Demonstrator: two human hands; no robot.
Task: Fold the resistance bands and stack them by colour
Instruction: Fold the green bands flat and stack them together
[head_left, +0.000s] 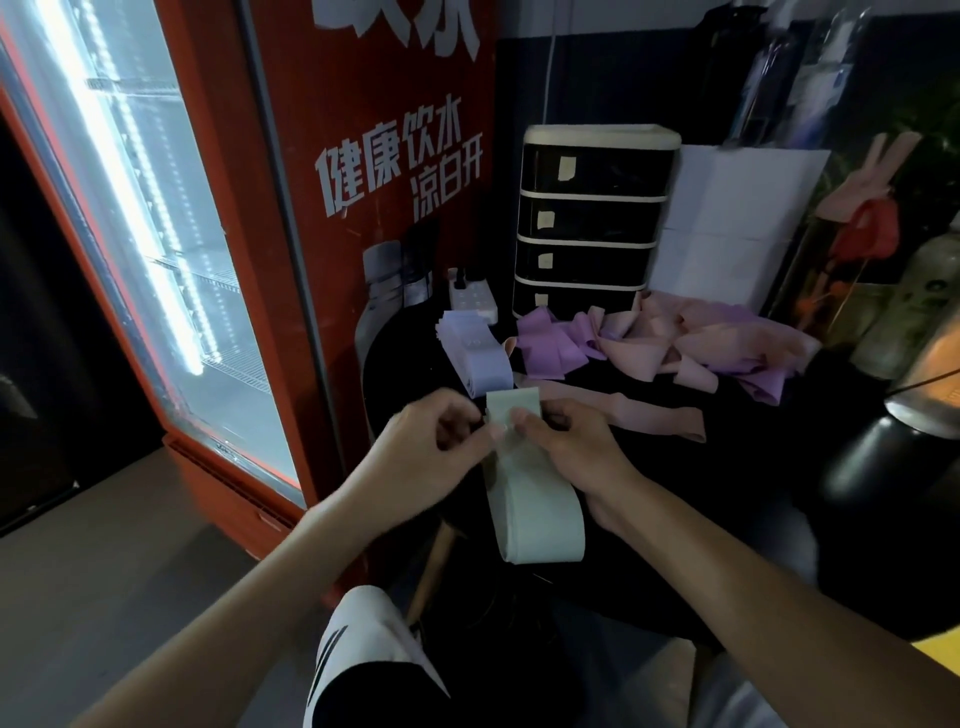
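Fingers of left hand (431, 447) and right hand (576, 449) pinch green band (535, 514) at top edge; lilac stack (480, 358) just beyond band.

Bare left forearm (249, 587), bare right forearm (753, 587), black-and-white striped garment (363, 649), perhaps shorts
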